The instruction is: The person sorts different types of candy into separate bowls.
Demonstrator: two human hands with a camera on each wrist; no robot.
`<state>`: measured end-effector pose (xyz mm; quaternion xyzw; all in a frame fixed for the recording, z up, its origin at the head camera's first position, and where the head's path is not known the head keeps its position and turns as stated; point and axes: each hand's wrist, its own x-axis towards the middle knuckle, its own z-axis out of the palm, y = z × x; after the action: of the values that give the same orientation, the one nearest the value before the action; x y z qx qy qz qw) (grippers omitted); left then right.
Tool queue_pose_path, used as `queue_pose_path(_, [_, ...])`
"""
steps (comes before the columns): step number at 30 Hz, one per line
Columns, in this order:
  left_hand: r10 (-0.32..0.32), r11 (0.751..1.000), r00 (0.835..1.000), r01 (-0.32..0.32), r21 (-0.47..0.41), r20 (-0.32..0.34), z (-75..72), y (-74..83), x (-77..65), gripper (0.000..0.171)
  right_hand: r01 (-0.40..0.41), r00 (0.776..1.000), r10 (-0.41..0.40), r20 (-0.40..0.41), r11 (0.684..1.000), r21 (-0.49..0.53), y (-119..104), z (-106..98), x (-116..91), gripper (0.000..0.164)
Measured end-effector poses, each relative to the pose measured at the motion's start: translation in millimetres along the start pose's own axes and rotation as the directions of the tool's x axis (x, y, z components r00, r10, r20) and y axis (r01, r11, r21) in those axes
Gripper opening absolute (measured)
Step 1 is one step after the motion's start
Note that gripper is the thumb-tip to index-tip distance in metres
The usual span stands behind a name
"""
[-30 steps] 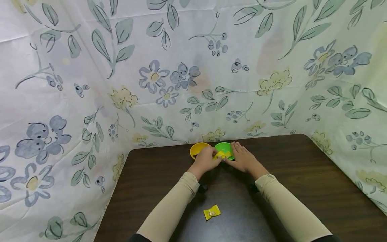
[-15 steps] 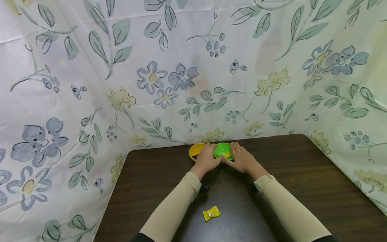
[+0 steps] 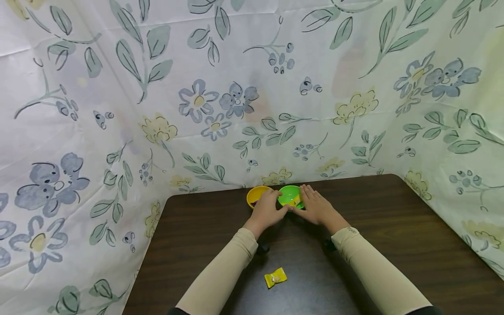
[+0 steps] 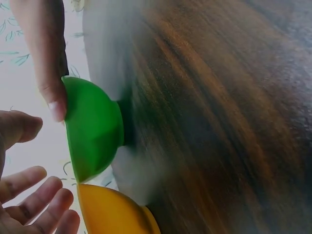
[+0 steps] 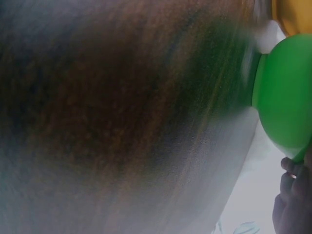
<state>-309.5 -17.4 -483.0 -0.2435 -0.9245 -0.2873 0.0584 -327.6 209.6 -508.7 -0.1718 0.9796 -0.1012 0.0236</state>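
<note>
A green bowl (image 3: 289,192) and a yellow bowl (image 3: 255,191) stand side by side at the table's far edge. Yellow-wrapped candy (image 3: 295,201) lies in the green one; something purple (image 3: 254,204) shows in the other. My right hand (image 3: 320,209) rests against the green bowl's right side, fingers straight and thumb at the near rim. My left hand (image 3: 267,211) hovers over where the bowls meet, its fingers loosely bent and apart, holding nothing. In the left wrist view, its fingers (image 4: 41,197) hang beside the rims. One yellow-wrapped candy (image 3: 275,277) lies alone nearer me.
The dark wood-grain table (image 3: 370,262) reaches back to a flower-printed cloth (image 3: 275,144) that hangs behind it and along both sides. Both bowls stand close to that cloth.
A second ago the left hand held yellow-wrapped candy over the green bowl. That candy is now in the bowl, and the left fingers have loosened. The right hand has stayed in place.
</note>
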Motion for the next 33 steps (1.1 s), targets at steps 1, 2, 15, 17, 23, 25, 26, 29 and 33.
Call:
queue_pose_path(1, [0.003,1.0,1.0,-0.003,0.005,0.0,-0.6,0.2,-1.4,0.054,0.0,1.0,0.0,-0.001,1.0,0.0,0.1,0.0,-0.2,0.104])
queue_pose_path(2, [0.007,1.0,1.0,-0.007,0.009,-0.002,-0.8,0.2,-2.4,0.054,0.001,1.0,-0.001,-0.003,1.0,-0.003,0.3,0.2,-0.1,0.105])
queue_pose_path(15, [0.024,0.999,1.0,-0.024,0.022,-0.002,-11.2,-5.1,-23.2,0.051,-0.01,1.0,0.01,0.001,1.0,-0.004,0.3,0.7,0.4,0.108])
queue_pose_path(17, [0.022,1.0,1.0,-0.022,0.023,-0.011,-12.4,-7.9,-26.9,0.051,-0.011,1.0,0.011,0.003,1.0,-0.008,0.7,1.3,1.1,0.108])
queue_pose_path(23, [0.031,0.998,0.999,-0.03,0.046,-0.022,-13.2,-15.8,-36.2,0.05,-0.014,1.0,0.014,0.004,1.0,-0.011,1.7,2.9,1.7,0.11])
queue_pose_path(25, [0.034,0.998,0.999,-0.033,0.05,-0.02,-14.9,-16.0,-39.5,0.05,-0.016,1.0,0.016,0.008,1.0,-0.009,1.3,2.2,1.2,0.109])
queue_pose_path(26, [0.033,0.998,0.999,-0.032,0.049,-0.016,-15.8,-15.8,-41.0,0.05,-0.017,1.0,0.018,0.01,1.0,-0.009,1.0,1.9,1.2,0.109])
queue_pose_path(29, [0.044,0.998,0.999,-0.044,0.055,-0.013,-18.7,-15.4,-45.7,0.049,-0.022,1.0,0.022,0.016,1.0,-0.009,0.1,0.8,1.1,0.108])
queue_pose_path(33, [0.076,0.993,0.997,-0.075,0.096,-0.01,-21.1,-16.7,-52.8,0.047,-0.025,0.999,0.025,0.021,1.0,-0.01,-0.7,0.5,1.8,0.109])
